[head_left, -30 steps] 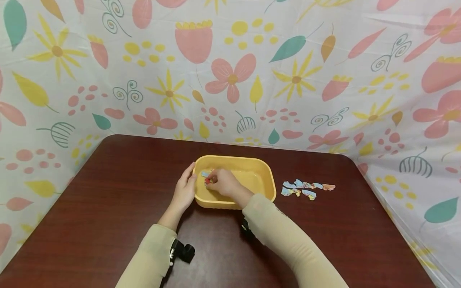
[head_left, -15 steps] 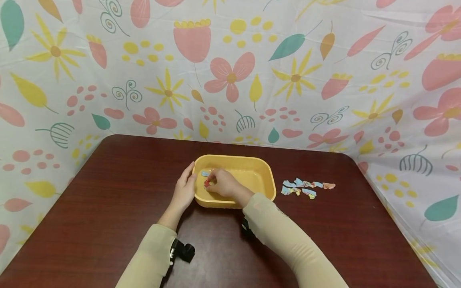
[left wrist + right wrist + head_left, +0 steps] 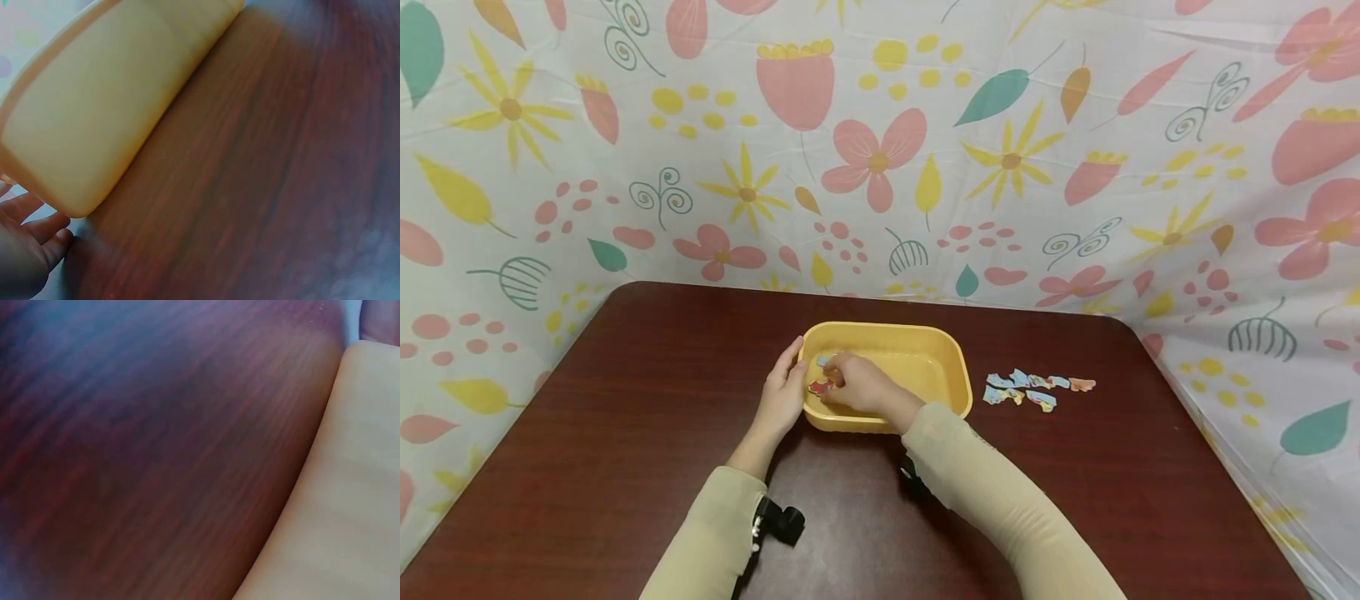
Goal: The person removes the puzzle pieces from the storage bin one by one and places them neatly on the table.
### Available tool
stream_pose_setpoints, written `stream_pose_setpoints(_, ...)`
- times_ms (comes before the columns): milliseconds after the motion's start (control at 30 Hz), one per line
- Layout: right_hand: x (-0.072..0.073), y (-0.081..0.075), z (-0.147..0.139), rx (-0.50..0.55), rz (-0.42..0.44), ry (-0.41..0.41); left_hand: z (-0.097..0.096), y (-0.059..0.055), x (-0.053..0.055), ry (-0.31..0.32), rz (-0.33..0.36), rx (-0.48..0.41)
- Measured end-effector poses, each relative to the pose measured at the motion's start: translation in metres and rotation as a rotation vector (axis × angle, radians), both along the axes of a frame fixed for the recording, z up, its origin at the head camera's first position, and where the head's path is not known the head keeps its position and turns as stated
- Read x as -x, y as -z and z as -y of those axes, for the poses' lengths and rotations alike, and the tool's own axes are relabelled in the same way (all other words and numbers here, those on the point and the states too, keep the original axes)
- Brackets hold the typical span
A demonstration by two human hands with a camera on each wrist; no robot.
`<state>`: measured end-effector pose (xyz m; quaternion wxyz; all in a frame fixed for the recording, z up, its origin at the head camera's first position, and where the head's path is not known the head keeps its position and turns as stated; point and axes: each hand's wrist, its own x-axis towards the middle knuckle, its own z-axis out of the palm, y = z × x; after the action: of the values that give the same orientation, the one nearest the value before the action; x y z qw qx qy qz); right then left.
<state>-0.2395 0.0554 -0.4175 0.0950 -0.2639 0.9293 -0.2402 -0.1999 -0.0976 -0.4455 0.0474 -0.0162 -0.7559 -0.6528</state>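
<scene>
A shallow yellow plastic basin (image 3: 925,329) stands on the table. My left hand (image 3: 782,398) rests against its left end, fingers lying along the outer wall near the rim; the left wrist view has the fingertips (image 3: 55,226) right at the basin's corner. My right hand (image 3: 863,383) reaches down inside, its thumb and forefinger pinching a small red puzzle piece (image 3: 818,387) near the left end. Just beyond those fingers lies a light blue piece (image 3: 822,361), partly covered by the hand. The right wrist view shows mostly tabletop and the basin's outer wall (image 3: 337,487).
To the right of the basin, several irregular puzzle pieces (image 3: 1018,380), mostly light blue with some orange and yellow, lie in two rough rows on the dark wooden table (image 3: 1120,467). A flower-patterned cloth (image 3: 880,100) hangs behind the table and along its sides.
The red piece has shifted slightly left and shows more beside the right fingers. The right hand has moved a little left, covering more of the blue piece. The left hand stays at the basin.
</scene>
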Motion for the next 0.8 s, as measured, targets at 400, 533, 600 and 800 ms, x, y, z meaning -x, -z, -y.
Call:
stream_pose_setpoints(400,-0.006,-0.008,-0.002,0.017,0.013,0.000,0.002,-0.001,-0.001,0.000,-0.006,0.037)
stream_pose_setpoints(533,-0.010,-0.010,-0.009,0.099,0.076,0.047,0.002,0.000,-0.003,0.006,-0.024,0.032)
stream_pose_setpoints(600,-0.012,-0.012,-0.015,0.155,0.101,0.065,0.001,0.000,-0.005,0.000,-0.057,0.043)
stream_pose_setpoints(800,-0.015,-0.017,-0.038,0.263,0.117,0.093,0.001,-0.003,-0.005,-0.004,-0.046,0.006)
